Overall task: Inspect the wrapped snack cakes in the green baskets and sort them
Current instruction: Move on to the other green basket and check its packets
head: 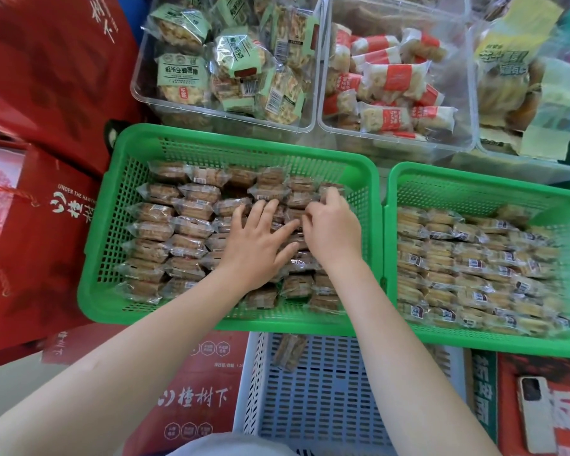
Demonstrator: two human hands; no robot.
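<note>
Two green baskets sit side by side. The left green basket (119,225) holds rows of brown wrapped snack cakes (185,209). The right green basket (389,225) holds paler wrapped cakes (468,268). My left hand (260,245) lies flat, fingers spread, on the cakes in the middle of the left basket. Just to its right, my right hand (333,228) has its fingers curled over the cakes; whether it grips one is hidden.
A white slatted crate (326,406) below the baskets holds one wrapped cake (288,352). Clear tubs of green-label snacks (224,60) and red-label snacks (392,83) stand behind. Red boxes (30,225) flank the left. A phone (537,419) lies at bottom right.
</note>
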